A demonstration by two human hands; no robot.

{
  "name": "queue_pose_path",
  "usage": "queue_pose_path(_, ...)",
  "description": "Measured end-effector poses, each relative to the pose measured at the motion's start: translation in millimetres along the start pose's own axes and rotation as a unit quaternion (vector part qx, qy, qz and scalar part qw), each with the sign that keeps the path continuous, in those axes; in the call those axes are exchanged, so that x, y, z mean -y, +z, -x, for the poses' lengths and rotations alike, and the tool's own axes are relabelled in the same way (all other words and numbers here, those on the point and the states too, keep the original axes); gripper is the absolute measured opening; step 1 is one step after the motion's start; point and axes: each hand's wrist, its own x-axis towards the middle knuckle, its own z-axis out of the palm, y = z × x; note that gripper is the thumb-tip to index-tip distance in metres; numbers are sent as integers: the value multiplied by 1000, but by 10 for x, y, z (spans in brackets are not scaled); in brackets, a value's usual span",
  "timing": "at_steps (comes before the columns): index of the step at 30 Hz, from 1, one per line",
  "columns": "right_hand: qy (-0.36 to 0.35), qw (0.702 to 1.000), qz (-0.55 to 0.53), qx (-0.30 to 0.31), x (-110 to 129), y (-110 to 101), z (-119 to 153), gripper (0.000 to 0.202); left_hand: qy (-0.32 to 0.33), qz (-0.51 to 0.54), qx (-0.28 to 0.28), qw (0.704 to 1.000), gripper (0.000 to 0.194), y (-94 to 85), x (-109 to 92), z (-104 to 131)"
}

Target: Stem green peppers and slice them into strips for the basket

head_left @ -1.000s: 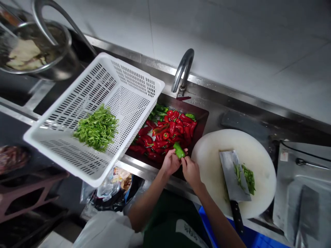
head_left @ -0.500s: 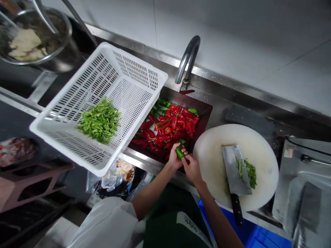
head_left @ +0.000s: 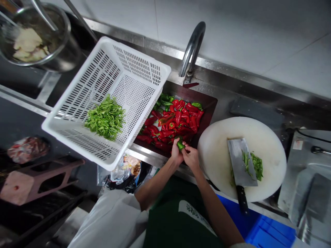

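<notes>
My left hand [head_left: 177, 154] is closed around a green pepper [head_left: 180, 145] at the front edge of the sink. Against the pepper's lower end, the fingers of my right hand [head_left: 191, 157] are pinched together. Just beyond both hands, many red peppers [head_left: 178, 117] lie in the sink, with some green peppers [head_left: 165, 100] at its back left. On the round white cutting board [head_left: 214, 144] to the right, a cleaver [head_left: 239, 162] rests flat beside cut green pepper [head_left: 257, 166].
A white perforated basket [head_left: 141, 127] straddles the sink's left side, holding shredded green pepper [head_left: 106, 119]. The faucet [head_left: 192, 48] arches behind the sink. A metal pot [head_left: 64, 44] stands at the far left. Below the basket is a bag of refuse [head_left: 129, 168]; a blue bin [head_left: 271, 230] sits beneath the counter.
The view has shifted slightly, so most things appear a little further right and higher. Both hands remain on the green pepper, which has turned slightly between them.
</notes>
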Motion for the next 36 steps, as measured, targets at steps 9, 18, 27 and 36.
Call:
queue_pose_path(9,-96,988,-76,97,303,-563,305,33,-52,21,83,995,8,314,-193,552)
queue_pose_path(18,-127,953,-115,249,737,-555,977,30,213,76,93,970,6,-49,139,1616)
queue_pose_path(27,-180,909,-127,353,1258,17,1548,26,336,126,92,929,12,-677,-215,2463)
queue_pose_path(36,-247,848,-87,461,1782,1277,2243,24,402,130,95,901,16,-1892,-968,3190)
